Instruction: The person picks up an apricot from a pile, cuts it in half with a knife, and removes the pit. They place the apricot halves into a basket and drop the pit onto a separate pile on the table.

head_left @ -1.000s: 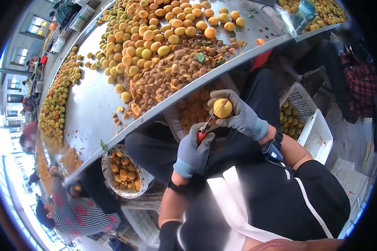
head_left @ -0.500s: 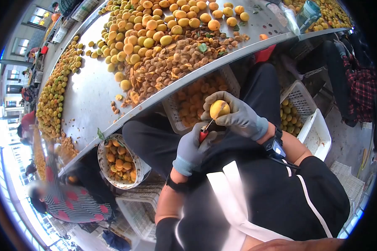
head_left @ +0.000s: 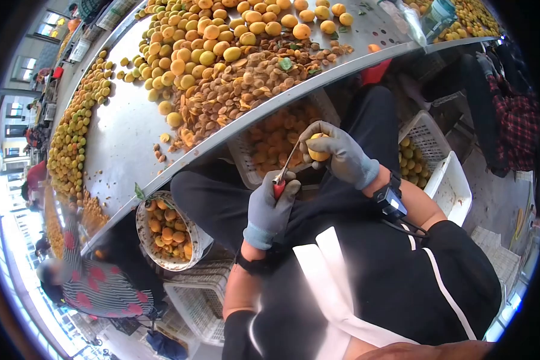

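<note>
We see our left hand point(head_left: 269, 207), in a grey knit glove, clenched around the red handle of a small knife point(head_left: 282, 171), whose thin metal blade slants up towards the fruit. Our right hand point(head_left: 336, 153), gloved the same way, grasps a round yellow apricot point(head_left: 318, 147) just right of the blade tip, above our dark lap. Beyond the hands, a white slotted plastic crate point(head_left: 249, 165) holds orange halves under the edge of the smooth steel table point(head_left: 123, 135). On the table lie round whole apricots point(head_left: 210, 36) and a rough brown heap of pits point(head_left: 246, 84). To the left, a round basket point(head_left: 143, 231) holds more fruit.
</note>
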Action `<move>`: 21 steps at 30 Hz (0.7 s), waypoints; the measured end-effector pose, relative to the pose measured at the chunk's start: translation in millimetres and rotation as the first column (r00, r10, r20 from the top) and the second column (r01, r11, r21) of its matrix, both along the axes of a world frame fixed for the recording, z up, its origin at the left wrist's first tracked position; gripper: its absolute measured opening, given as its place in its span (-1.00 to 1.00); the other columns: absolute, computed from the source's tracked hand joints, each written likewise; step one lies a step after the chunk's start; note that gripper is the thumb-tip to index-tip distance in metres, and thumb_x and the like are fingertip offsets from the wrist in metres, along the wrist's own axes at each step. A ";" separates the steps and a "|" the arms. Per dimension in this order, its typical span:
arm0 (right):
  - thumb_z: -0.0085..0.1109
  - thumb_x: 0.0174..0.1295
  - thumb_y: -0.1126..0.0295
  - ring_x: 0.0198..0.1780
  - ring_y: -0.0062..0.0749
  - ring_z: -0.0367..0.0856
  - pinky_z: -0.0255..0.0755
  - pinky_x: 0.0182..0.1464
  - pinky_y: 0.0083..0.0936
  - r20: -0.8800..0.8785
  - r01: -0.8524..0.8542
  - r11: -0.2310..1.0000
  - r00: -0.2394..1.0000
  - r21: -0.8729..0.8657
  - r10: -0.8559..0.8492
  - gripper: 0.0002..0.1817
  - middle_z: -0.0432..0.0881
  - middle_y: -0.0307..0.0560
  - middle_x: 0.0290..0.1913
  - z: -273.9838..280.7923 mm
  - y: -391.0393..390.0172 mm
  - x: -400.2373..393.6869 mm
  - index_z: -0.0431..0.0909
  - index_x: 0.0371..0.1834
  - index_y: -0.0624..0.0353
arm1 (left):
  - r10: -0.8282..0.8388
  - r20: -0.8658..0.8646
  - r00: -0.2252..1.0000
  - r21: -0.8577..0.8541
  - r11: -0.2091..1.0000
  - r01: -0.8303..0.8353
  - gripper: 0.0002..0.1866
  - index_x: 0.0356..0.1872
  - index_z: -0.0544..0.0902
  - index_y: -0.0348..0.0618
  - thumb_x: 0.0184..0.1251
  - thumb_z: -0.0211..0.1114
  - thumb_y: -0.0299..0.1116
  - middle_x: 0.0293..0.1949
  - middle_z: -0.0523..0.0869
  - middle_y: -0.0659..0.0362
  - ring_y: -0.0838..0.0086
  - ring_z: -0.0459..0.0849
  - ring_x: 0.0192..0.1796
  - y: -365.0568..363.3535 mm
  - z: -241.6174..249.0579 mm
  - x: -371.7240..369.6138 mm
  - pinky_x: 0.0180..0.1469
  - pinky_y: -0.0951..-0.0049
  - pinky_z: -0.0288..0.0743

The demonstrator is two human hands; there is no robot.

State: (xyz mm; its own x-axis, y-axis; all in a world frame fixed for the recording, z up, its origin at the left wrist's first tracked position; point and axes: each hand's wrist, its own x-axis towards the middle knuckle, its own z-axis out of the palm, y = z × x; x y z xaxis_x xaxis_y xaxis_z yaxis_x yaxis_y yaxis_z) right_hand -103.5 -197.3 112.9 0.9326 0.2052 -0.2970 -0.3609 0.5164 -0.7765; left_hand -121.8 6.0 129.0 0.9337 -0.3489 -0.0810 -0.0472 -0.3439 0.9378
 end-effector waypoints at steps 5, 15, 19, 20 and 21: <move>0.04 0.36 0.17 -0.28 -0.53 0.58 0.48 -0.34 -0.68 -0.013 -0.005 1.000 1.000 -0.008 0.005 -0.71 0.57 -0.13 -0.25 -12.5 -7.6 2.1 0.51 -0.15 0.20 | -0.014 0.017 1.000 0.005 1.000 0.014 -0.80 -0.15 0.55 -0.20 0.30 0.32 -0.37 -0.40 0.68 0.11 0.47 0.65 -0.37 -1.4 -3.7 -1.9 -0.25 0.49 0.51; 0.24 0.22 0.50 -0.01 -0.41 0.56 0.53 0.03 -0.51 -0.014 0.254 0.916 0.965 0.311 -0.263 -0.49 0.49 -0.12 0.07 -30.6 -33.9 23.4 0.32 0.25 0.14 | 0.008 -0.013 1.000 -0.013 1.000 -0.008 -0.83 -0.15 0.54 -0.23 0.30 0.30 -0.43 -0.42 0.68 0.14 0.52 0.64 -0.39 -3.6 -2.1 0.2 -0.26 0.52 0.50; 0.22 0.19 0.59 0.00 -0.44 0.56 0.52 0.06 -0.51 0.269 0.301 0.937 0.931 -0.176 -0.248 -0.39 0.47 -0.14 0.08 -8.9 -25.0 13.0 0.28 0.33 0.11 | -0.049 0.018 0.999 -0.012 0.999 0.049 -0.81 -0.13 0.54 -0.24 0.30 0.30 -0.43 -0.41 0.69 0.12 0.48 0.67 -0.36 -9.0 -4.0 8.9 -0.25 0.51 0.51; 0.22 0.15 0.63 0.01 -0.45 0.56 0.51 0.08 -0.50 0.264 0.185 0.960 0.956 -0.210 -0.127 -0.31 0.44 -0.15 0.10 -8.2 -26.4 10.6 0.23 0.38 0.08 | -0.048 0.015 0.999 -0.012 0.999 0.048 -0.81 -0.13 0.54 -0.24 0.30 0.30 -0.43 -0.41 0.69 0.12 0.48 0.67 -0.36 -10.1 -4.7 9.7 -0.25 0.51 0.51; 0.22 0.11 0.67 0.02 -0.46 0.56 0.50 0.10 -0.50 0.255 0.067 0.968 0.967 -0.242 -0.003 -0.23 0.41 -0.16 0.13 -5.5 -26.3 8.9 0.18 0.43 0.06 | -0.073 0.020 0.997 -0.002 0.997 0.073 -0.79 -0.12 0.53 -0.22 0.29 0.31 -0.40 -0.39 0.70 0.08 0.38 0.69 -0.35 -11.3 -5.2 10.5 -0.25 0.47 0.51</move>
